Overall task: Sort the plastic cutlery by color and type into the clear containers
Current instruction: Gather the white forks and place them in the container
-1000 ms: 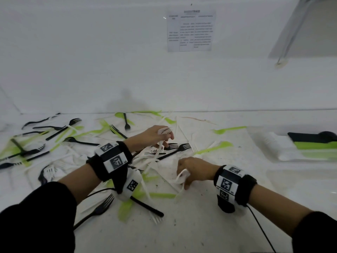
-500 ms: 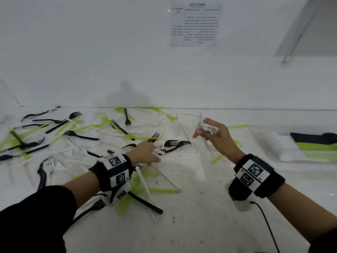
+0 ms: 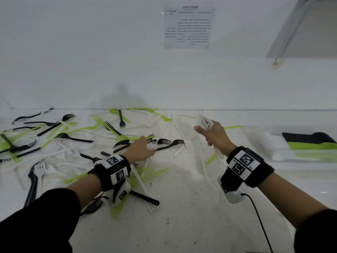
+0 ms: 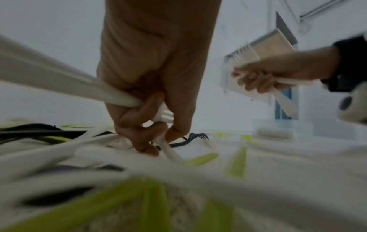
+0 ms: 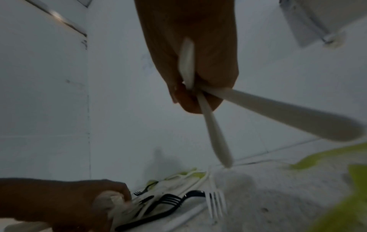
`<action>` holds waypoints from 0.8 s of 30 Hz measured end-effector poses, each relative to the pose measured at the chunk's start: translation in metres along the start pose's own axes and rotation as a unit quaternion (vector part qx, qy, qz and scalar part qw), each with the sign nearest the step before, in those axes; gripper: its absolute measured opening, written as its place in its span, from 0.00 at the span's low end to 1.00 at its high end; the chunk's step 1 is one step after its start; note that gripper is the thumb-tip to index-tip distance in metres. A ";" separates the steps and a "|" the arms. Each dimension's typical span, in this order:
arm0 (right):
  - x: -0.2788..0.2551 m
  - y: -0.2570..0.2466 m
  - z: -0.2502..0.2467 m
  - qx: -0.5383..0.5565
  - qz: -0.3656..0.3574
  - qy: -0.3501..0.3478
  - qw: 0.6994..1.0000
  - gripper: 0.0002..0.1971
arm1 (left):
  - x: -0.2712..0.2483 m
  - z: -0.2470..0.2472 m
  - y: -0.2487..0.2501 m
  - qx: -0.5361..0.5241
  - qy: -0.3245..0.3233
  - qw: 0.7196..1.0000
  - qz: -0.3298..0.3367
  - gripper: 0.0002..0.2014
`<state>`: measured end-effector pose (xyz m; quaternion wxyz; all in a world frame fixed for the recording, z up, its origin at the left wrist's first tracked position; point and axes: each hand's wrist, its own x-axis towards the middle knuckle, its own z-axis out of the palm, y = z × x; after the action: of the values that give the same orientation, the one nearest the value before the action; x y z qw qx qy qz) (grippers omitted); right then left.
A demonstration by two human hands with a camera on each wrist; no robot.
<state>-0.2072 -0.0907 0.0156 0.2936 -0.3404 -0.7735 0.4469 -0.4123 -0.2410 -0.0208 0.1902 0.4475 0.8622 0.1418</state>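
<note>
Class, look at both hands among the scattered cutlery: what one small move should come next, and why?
Probably the right hand should carry its white cutlery to the clear container on the right, where white pieces already lie. The left hand is only now gripping white pieces in the pile.

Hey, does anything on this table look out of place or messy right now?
Yes: black, green and white cutlery lies jumbled and overlapping across the table, unsorted. Nothing looks broken, though blur hides detail.

Bare surface (image 3: 182, 207) near front centre gives passage; scattered cutlery (image 3: 60, 136) crowds left; clear containers (image 3: 284, 148) block right.
</note>
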 end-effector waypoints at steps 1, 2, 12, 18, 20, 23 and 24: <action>0.003 0.005 -0.001 -0.044 -0.003 -0.031 0.999 0.09 | 0.001 -0.002 0.001 -0.041 0.013 0.999 0.002 0.16; 0.004 0.008 -0.003 -0.104 -0.019 -0.072 0.992 0.14 | 0.003 -0.005 0.003 -0.077 0.027 0.997 0.006 0.10; -0.017 0.032 -0.019 -0.402 -0.081 -0.421 0.809 0.28 | 0.001 -0.040 0.045 -0.409 -0.058 0.907 0.077 0.11; -0.025 0.042 -0.013 -0.370 -0.101 -0.413 0.826 0.15 | 0.026 -0.047 0.084 -0.360 -0.120 0.916 0.129 0.12; -0.026 0.047 -0.015 -0.349 -0.108 -0.392 0.844 0.11 | 0.040 -0.045 0.096 -0.325 -0.145 0.925 0.136 0.13; -0.028 0.056 -0.025 -0.275 -0.098 -0.321 0.901 0.11 | 0.064 -0.033 0.112 -0.266 -0.129 0.947 0.121 0.12; -0.030 0.056 -0.028 -0.253 -0.090 -0.308 0.913 0.11 | 0.071 -0.026 0.115 -0.236 -0.112 0.958 0.115 0.10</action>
<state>-0.1533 -0.0794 -0.0263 -0.0155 -0.1775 -0.9401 0.2908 -0.3791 -0.1198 0.0359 0.3683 0.4995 0.7198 0.3110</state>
